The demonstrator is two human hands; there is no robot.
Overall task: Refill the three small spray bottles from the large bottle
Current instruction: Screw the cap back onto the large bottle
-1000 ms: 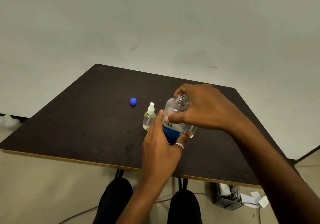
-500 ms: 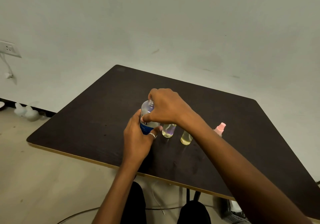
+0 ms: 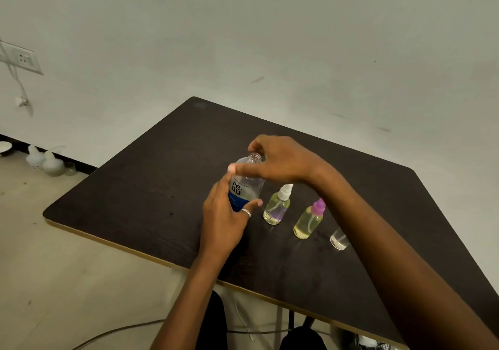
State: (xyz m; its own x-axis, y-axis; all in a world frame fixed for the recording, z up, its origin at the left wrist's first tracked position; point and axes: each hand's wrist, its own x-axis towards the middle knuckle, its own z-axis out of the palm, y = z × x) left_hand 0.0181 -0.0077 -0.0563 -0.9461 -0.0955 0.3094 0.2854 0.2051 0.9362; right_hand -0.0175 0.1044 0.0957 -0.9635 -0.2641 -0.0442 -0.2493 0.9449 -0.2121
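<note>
Two hands clamp the large bottle (image 3: 245,186) standing on the table (image 3: 162,187): we see the left hand (image 3: 226,222) wrapped round its label, the right hand (image 3: 283,162) curled over its uncapped neck. At its four o'clock trail the white-topped bottle (image 3: 277,207), purple-topped bottle (image 3: 310,222) and clear bottle (image 3: 339,240).

The bench (image 3: 151,187) is dark brown with a fine wood grain and a pale edge. The large bottle (image 3: 247,185) is clear, with dark lettering above a blue band. The first sprayer (image 3: 276,209) has a white top over pale yellow liquid, the second sprayer (image 3: 309,221) a purple top over yellow. The third sprayer (image 3: 339,240) is clear.
</note>
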